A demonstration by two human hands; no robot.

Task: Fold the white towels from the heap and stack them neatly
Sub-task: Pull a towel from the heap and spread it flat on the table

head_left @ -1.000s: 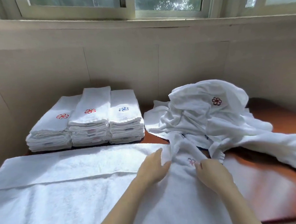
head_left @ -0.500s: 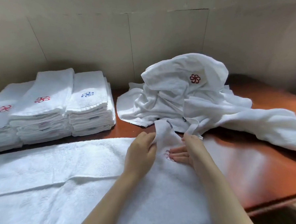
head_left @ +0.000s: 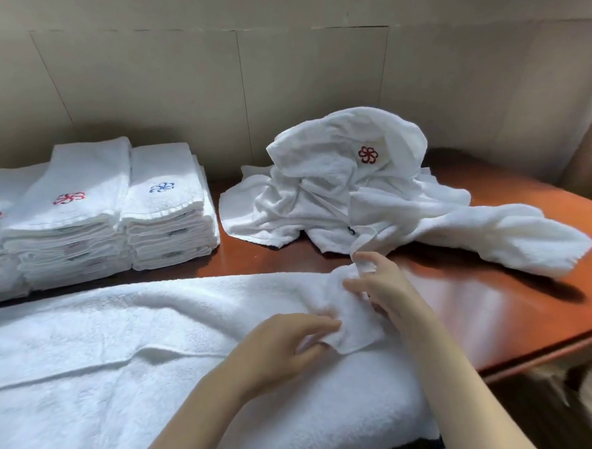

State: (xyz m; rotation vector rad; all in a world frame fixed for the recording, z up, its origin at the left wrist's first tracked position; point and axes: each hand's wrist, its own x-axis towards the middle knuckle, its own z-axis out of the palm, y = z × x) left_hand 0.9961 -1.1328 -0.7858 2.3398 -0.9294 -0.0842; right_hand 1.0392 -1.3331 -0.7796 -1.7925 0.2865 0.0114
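A heap of crumpled white towels (head_left: 361,193) lies at the back right of the table, one showing a dark red flower logo. One small white towel (head_left: 350,314) trails from the heap toward me. My left hand (head_left: 280,348) pinches its near corner. My right hand (head_left: 383,285) grips it farther up, close to the heap. Three stacks of folded towels (head_left: 91,214) with red and blue logos stand at the back left.
A large white towel (head_left: 106,364) is spread flat across the near part of the reddish-brown table (head_left: 498,310) and lies under both hands. A beige panelled wall (head_left: 280,81) rises close behind the stacks and heap. The table's front edge drops off at the right.
Both hands have drawn the small towel out of the heap toward me; the left hand moved nearer to me along it. The camera has tilted down and to the right.
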